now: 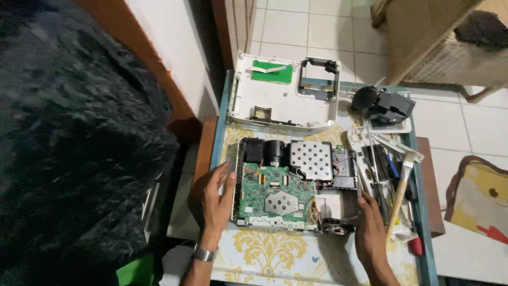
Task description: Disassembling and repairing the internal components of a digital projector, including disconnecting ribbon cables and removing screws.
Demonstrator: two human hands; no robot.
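Hands: both rest on the opened device, one at each side, nothing pinched.
Left hand (218,197): fingers spread, lying flat against the left edge of the opened device (296,185); a metal wristwatch (203,253) is on the wrist.
Right hand (370,228): fingers loosely together, touching the right front corner of the chassis; whether it grips, I cannot tell.
Head view, device: it lies in the middle of the table (275,259), which has a yellow patterned cloth. Its cover is off; a green circuit board (278,196) and a perforated metal shield (311,160) are exposed.
Head view, around: the removed white cover (280,103) lies behind it, inside up. A black lens unit (383,103) is at the back right. A paintbrush (399,193) lies among tools just beside the right hand.
Handling: I judge the device stiff and rather heavy, but fragile on top, with thin wires and connectors. It is better held by the outer plastic walls at both sides, not by the board.
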